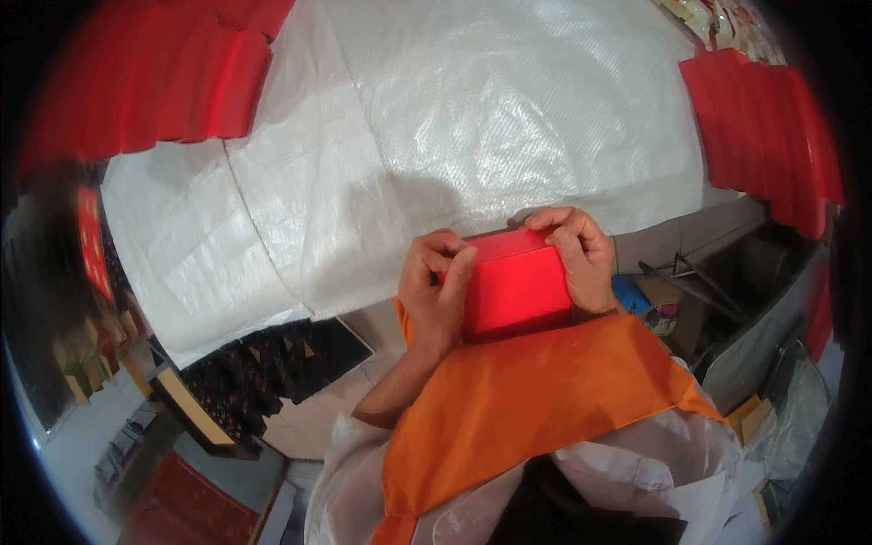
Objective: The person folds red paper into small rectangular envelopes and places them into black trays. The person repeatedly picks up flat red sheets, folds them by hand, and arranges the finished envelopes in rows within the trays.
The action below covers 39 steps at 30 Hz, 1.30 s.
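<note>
Between my two hands is a red box-like piece point(519, 291), upright against the front of an orange apron point(531, 395). My left hand point(439, 286) pinches its upper left corner between thumb and fingers. My right hand point(579, 255) grips the upper right corner, thumb and fingertips at the top edge. Whether the piece is a closed box or folded card, I cannot tell. Beyond the hands spreads a white woven plastic sheet point(477, 136), with the shadow of the hands and head falling on it.
Red folded pieces are stacked in rows at the far left point(177, 82) and far right point(763, 129) of the sheet. A dark patterned cloth point(272, 368) lies below left. A blue packet point(630, 294) and a metal frame point(695, 283) are at lower right.
</note>
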Tool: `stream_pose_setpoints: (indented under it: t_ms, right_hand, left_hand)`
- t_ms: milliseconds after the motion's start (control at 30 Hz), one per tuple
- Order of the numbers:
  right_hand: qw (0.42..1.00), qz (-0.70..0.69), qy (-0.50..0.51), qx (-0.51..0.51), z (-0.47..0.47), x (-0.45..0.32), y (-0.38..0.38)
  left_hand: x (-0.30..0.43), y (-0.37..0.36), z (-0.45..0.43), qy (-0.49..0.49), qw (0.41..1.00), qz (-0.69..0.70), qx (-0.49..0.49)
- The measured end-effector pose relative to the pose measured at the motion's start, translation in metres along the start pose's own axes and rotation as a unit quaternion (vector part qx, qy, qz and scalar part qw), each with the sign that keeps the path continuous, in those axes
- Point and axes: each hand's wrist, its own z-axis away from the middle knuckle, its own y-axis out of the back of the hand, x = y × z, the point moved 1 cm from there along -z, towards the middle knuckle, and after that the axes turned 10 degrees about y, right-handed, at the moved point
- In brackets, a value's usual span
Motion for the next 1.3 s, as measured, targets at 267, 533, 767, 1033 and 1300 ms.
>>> stream_pose_setpoints:
  t_ms: [267, 533, 767, 1033, 1300]
  right_hand:
    - [0.976, 0.031, 0.035, -0.215, -0.048, -0.039, -0.011]
    - [0.76, 0.537, 0.361, -0.064, -0.309, -0.056, 0.066]
    - [0.537, 0.803, 0.187, -0.176, -0.463, -0.031, 0.147]
    - [0.863, 0.437, 0.19, -0.168, -0.333, -0.06, 0.084]
    - [0.959, 0.237, -0.022, -0.152, -0.204, -0.057, 0.014]
  left_hand:
    - [0.074, 0.011, -0.047, -0.04, 0.873, -0.379, -0.304]
    - [0.065, 0.04, -0.098, 0.067, 0.997, 0.047, -0.009]
    - [0.049, 0.045, -0.097, 0.113, 0.991, 0.065, 0.027]
    - [0.043, 0.046, -0.104, 0.103, 0.994, 0.005, 0.023]
    - [0.037, 0.038, -0.096, 0.08, 0.996, 0.0, 0.045]
